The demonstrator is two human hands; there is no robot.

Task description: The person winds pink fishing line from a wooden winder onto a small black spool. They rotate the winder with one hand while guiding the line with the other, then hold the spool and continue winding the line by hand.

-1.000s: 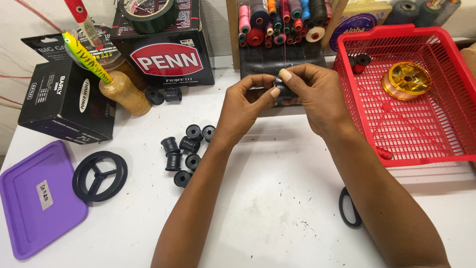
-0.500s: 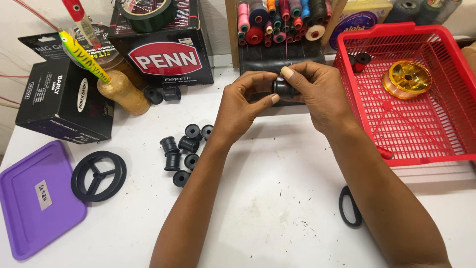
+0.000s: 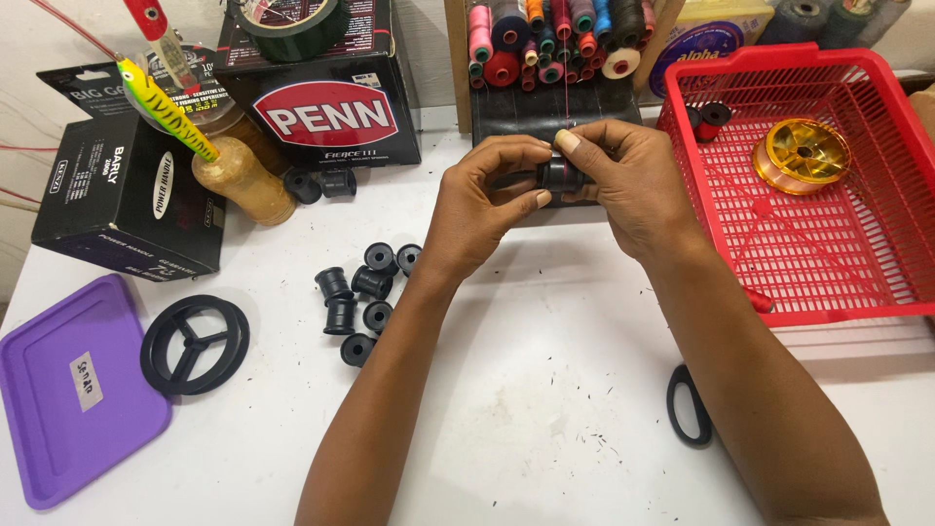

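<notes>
Both hands meet up at the far side of the desk (image 3: 545, 390), and between them sits a small black spool (image 3: 561, 174), lifted clear of the surface. Its long axis runs left to right, one end toward each hand, so neither hand is really nearer: it lies dead centre, touching both. The left hand (image 3: 482, 209) curls in from the left, thumb and forefinger pinched on that end of the spool, the other fingers loosely folded. The right hand (image 3: 628, 185) arches over from the right, fingertips closed on the spool's top and far end, thumb hidden underneath. A thin red thread (image 3: 566, 88) drops straight down from the rack of coloured cones (image 3: 555, 39) behind and meets the spool right at the right forefinger; whether that finger pins it, I cannot tell. Well to the left, a cluster of empty black spools (image 3: 365, 297) lies on the desk. To the right stands a red basket (image 3: 906, 244), just beside the right wrist.
</notes>
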